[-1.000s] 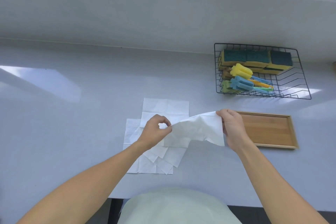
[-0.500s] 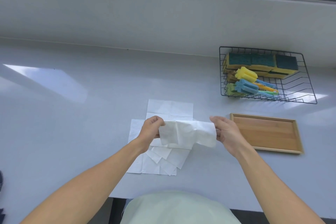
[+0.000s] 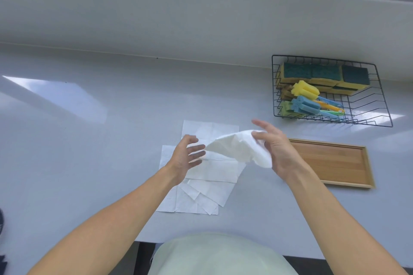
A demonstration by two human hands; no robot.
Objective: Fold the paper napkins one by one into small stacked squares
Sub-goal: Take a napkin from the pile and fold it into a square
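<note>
Right hand (image 3: 277, 152) raised above the pale grey table (image 3: 89, 140), thumb pinning a limp white paper napkin (image 3: 237, 147) against the palm, other fingers spread loose. Napkin draped in mid-air, sagging left toward the left hand (image 3: 185, 156), its free end touching or just short of those fingertips; cannot tell which. Left hand released, fingers splayed, gripping nothing. Beneath both, a fanned heap of flat white napkin sheets (image 3: 201, 185), unfolded and overlapping askew. Rectangular wooden tray (image 3: 330, 163) just right of the right hand, nothing in it. Black wire basket (image 3: 330, 91) of green-and-yellow sponges well behind the tray.

Likely trouble from here: one-handed hold on soft tissue, so edges probably misaligned at the next crease, giving a crooked square. Thin paper under a thumb pinch, prone to tearing or bunching if tugged. Dangling end liable to drag across the heap below and shift or lift a loose sheet. No stack of squares visible yet; most of the task apparently ahead.
</note>
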